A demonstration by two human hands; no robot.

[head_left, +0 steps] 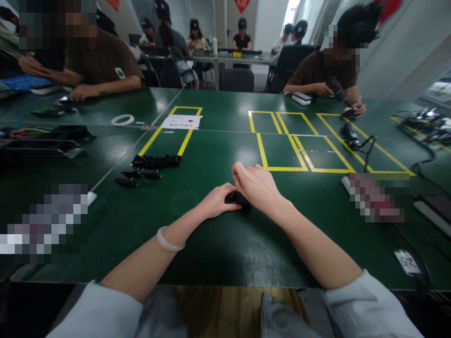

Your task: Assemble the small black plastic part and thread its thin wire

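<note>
Two hands meet at table [211,253] centre, near front edge: left hand [215,203] and right hand [257,188] both pinch-closed on small black part [237,199]. Part mostly hidden. Risk: slips from fingertips, skids toward black parts pile [150,166] left.

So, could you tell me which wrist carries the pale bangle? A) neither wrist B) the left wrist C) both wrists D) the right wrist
B: the bangle circles the wrist behind the left hand; the wrist behind the right hand is bare.
</note>
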